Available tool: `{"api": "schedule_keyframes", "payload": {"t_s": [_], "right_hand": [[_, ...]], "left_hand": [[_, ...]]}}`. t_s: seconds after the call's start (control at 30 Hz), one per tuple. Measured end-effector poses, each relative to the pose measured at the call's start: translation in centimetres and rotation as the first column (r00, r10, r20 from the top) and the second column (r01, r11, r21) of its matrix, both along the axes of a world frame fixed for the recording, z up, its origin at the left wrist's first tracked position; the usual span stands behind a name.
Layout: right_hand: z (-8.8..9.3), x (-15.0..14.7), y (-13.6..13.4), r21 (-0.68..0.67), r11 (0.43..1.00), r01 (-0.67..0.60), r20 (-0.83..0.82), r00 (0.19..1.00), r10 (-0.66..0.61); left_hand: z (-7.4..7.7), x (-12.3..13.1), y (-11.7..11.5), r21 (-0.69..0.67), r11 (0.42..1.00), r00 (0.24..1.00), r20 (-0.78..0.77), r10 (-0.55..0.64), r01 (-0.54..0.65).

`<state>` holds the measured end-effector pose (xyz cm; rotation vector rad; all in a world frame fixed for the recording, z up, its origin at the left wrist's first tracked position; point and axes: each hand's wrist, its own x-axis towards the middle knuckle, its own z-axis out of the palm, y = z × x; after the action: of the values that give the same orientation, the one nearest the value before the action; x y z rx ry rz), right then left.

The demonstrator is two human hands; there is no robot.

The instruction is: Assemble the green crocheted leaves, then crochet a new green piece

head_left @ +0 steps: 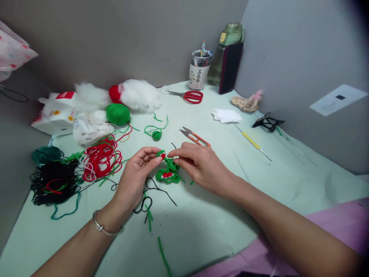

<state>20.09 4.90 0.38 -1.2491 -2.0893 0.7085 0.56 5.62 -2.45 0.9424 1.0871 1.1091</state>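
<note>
My left hand (137, 169) pinches a small green, red and white crochet piece (162, 154) between thumb and fingertips. Close to its right edge, my right hand (201, 161) has thumb and forefinger pressed together; what they hold is too small to make out. Just below hangs or lies a larger green crochet piece (167, 176) with a red and white middle; I cannot tell whether the two are joined. Orange thread snips (196, 136) lie behind my right hand. A small green crochet ball (156, 135) with a yarn tail sits farther back.
Red yarn (102, 159), black yarn (54, 181) and a green yarn ball (118, 114) crowd the left, with white stuffing (141, 96) behind. Red-handled scissors (192, 97), a pen cup (198, 73) and a bottle (215, 65) stand at the back. A yellow-handled crochet hook (250, 140) lies right.
</note>
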Motion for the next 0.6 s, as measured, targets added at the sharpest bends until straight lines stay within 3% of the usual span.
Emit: {"api": "schedule_keyframes", "payload": {"t_s": [0.27,0.6], "right_hand": [[0.62,-0.7,-0.5,-0.287,0.956,0.061,-0.102,0.99,-0.094],[0.66,-0.72,-0.54,-0.324,0.946,0.002,-0.144,0.988,-0.051]], "left_hand": [[-0.38,0.25,-0.39,0.053,0.997,0.999,-0.01,0.053,-0.052],[-0.31,0.64,-0.78,0.081,0.99,0.993,0.024,0.113,-0.115]]}}
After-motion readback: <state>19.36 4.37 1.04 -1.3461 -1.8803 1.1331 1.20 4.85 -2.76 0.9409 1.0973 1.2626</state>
